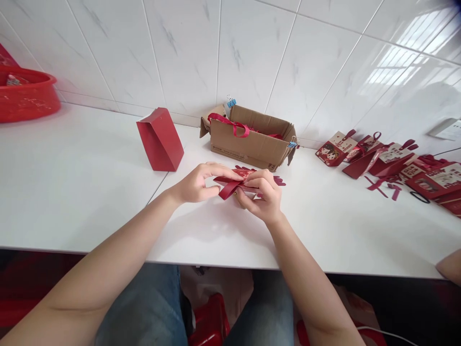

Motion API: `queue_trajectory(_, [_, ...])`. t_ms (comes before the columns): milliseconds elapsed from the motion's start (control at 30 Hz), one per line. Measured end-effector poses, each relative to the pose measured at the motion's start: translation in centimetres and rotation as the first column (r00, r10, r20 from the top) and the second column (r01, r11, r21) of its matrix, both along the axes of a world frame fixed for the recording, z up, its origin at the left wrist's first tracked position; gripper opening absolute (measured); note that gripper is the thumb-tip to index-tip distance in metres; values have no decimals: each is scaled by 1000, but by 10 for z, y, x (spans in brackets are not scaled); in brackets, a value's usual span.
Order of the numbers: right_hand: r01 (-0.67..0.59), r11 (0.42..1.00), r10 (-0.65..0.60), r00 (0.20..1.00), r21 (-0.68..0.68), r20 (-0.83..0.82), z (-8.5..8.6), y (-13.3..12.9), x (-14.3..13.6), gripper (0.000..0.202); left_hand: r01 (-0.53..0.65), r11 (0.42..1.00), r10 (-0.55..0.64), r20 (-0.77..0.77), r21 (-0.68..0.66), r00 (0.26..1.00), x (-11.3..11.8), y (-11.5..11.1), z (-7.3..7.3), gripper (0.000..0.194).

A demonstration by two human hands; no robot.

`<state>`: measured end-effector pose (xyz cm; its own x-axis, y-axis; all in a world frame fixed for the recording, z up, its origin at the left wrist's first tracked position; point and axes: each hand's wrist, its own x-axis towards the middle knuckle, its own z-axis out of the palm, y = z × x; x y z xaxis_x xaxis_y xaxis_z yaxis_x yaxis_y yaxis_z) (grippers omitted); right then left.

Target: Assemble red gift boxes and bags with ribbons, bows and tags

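A small red gift box (248, 174) is between my hands above the white table, largely covered by my fingers. Across its top runs a dark red ribbon (229, 190), whose folded end sticks out toward me on the left. My left hand (201, 183) reaches over from the left, its index finger stretched onto the ribbon and its thumb apart, near the ribbon's end. With thumb and curled fingers, my right hand (263, 194) pinches the ribbon at the top of the box. Loops of deeper red ribbon (279, 180) show behind the right hand.
An open cardboard box (248, 149) with red ribbons stands by the tiled wall. Left of it is a red paper box (162, 142). Decorated gift boxes (391, 161) fill the right side, with loose ribbon pieces (387, 186). A red basket (29, 96) sits far left. Another person's arm (450, 266) shows at right.
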<state>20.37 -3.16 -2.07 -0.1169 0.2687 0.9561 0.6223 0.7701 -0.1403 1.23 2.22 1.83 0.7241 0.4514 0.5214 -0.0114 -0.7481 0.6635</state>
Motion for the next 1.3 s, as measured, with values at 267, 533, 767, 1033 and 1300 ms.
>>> queue_trajectory(267, [42, 999, -42, 999, -13, 18, 0, 0, 1, 15, -160, 957, 164, 1, 244, 986, 7, -2, -9, 27])
queue_trajectory(533, [7, 1000, -7, 1000, -10, 9, 2, -1, 3, 16, -245, 907, 250, 30, 343, 968, 11, -5, -12, 24])
queue_trajectory(767, [-48, 999, 48, 999, -20, -14, 0, 1, 3, 17, -302, 912, 296, 64, 277, 953, 13, -11, -12, 28])
queue_trajectory(1033, [-19, 998, 18, 1000, -55, -16, 0, 1, 2, 14, -277, 918, 272, 58, 283, 961, 11, -7, -15, 18])
queue_trajectory(1300, [-22, 998, 21, 1000, -53, -14, -3, 3, 2, 11, -274, 921, 264, 76, 276, 962, 11, -8, -10, 8])
